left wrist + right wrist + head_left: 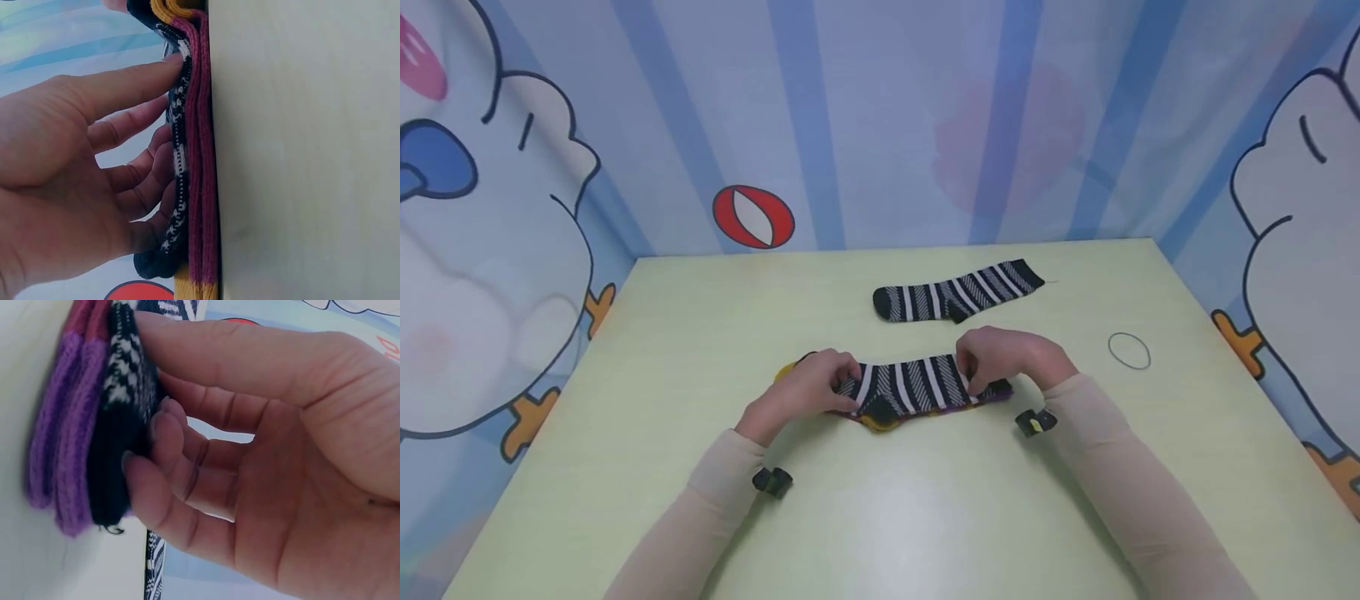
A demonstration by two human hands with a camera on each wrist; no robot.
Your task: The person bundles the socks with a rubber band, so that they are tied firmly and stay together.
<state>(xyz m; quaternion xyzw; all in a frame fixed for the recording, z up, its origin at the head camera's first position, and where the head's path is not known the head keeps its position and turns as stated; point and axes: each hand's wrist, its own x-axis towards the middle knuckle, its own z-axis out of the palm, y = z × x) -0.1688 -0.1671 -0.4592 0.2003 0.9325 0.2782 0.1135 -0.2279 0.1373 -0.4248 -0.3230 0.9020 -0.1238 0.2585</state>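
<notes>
A black-and-white striped sock [917, 387] lies flat on top of a pair of yellow, maroon and purple socks [203, 162]. My left hand [812, 387] rests on its toe-side half, with thumb and fingertips spread apart on the knit. At the cuff end, my right hand [1003, 357] touches the same sock with thumb and bent fingertips. Seen from the right wrist, the purple cuffs [78, 437] lie beneath the dark cuff, between it and the table. No finger shows beneath the sock in either wrist view. Farther back lies a second striped sock [955, 292].
A thin dark elastic ring [1129, 351] lies on the pale table [895, 517], to the right of my right hand. Behind and on both sides stand printed cloth walls [880, 125] with cartoon figures. A thread sticks out from the farther sock's cuff.
</notes>
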